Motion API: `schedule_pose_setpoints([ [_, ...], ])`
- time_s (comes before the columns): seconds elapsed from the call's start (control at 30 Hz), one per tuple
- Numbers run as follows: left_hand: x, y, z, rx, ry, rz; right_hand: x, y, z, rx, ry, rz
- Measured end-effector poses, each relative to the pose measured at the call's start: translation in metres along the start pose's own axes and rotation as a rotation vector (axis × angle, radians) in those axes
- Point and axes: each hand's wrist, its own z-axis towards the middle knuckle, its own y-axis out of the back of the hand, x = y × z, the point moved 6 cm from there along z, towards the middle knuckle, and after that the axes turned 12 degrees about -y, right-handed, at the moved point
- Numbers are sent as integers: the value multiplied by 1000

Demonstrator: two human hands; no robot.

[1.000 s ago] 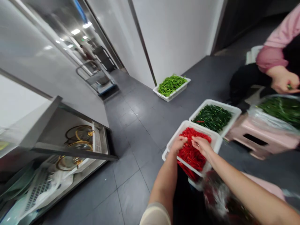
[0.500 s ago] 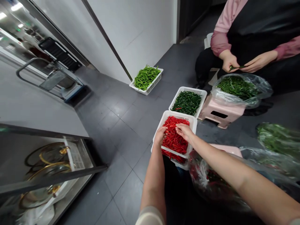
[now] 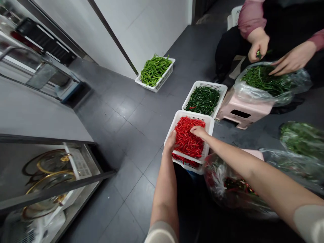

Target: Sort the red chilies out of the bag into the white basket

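In my head view, the red chillies (image 3: 189,140) lie heaped in a white basket (image 3: 209,124) directly in front of my legs, within easy reach of both arms. My left hand (image 3: 170,142) is at the near-left rim, perhaps to steady the basket; its thumb shows, but I cannot tell whether the other fingers are clamped on the edge or resting against it. My right hand (image 3: 199,131) reaches over the heap with its fingers curled, and the tips are too small for me to tell whether they meet or pinch a chilli. A lower basket (image 3: 192,168) shows beneath the near edge, also with red inside, so the upper one seems raised to suit my hands. Just beyond sits a second tray (image 3: 220,88) of dark green chillies (image 3: 204,101), probably kept apart by colour, though one red pod lies among them. Bright green pods (image 3: 155,69) fill another basket by the wall. A co-worker's hands (image 3: 293,59) work over an open bag on a pink stool (image 3: 227,108), which likely brings it up to knee level. The baskets look like stiff plastic with perforated sides; the chillies are slim, glossy and tangled, the bag thin and crinkled, the dark floor tiles (image 3: 113,135) smooth and faintly shiny.
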Motion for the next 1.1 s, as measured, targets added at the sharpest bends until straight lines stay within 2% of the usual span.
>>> schedule_pose_setpoints([
  [0.1,-10,10,1,-81,-52,69,4,-11,29,-31,-27,-123],
  [0.27,-31,27,4,-204,-212,212,8,-46,61,-60,-81,-359],
  [0.37,-38,30,7,-202,-265,295,7,-66,68,-93,-55,-539],
  [0.47,-40,26,10,-160,-291,394,7,-70,63,-86,30,-477],
  [0.53,-39,24,12,-160,-284,441,12,-64,48,-1,135,-329],
  [0.63,-35,20,14,-171,-262,478,24,-48,5,264,307,-32],
  [0.7,-33,12,13,-101,-242,485,31,-36,-30,428,362,100],
  [0.77,-33,0,8,19,-213,449,37,-23,-58,494,380,126],
  [0.83,-34,-13,0,155,-183,369,42,-7,-78,427,424,82],
  [0.9,-39,-26,-10,275,-178,300,49,13,-93,283,506,24],
  [1.0,-50,-45,-28,391,-267,305,56,45,-119,119,604,-62],
  [1.07,-59,-62,-45,490,-367,308,53,66,-143,106,609,-142],
  [1.1,-62,-73,-57,566,-409,302,50,75,-157,142,617,-188],
])
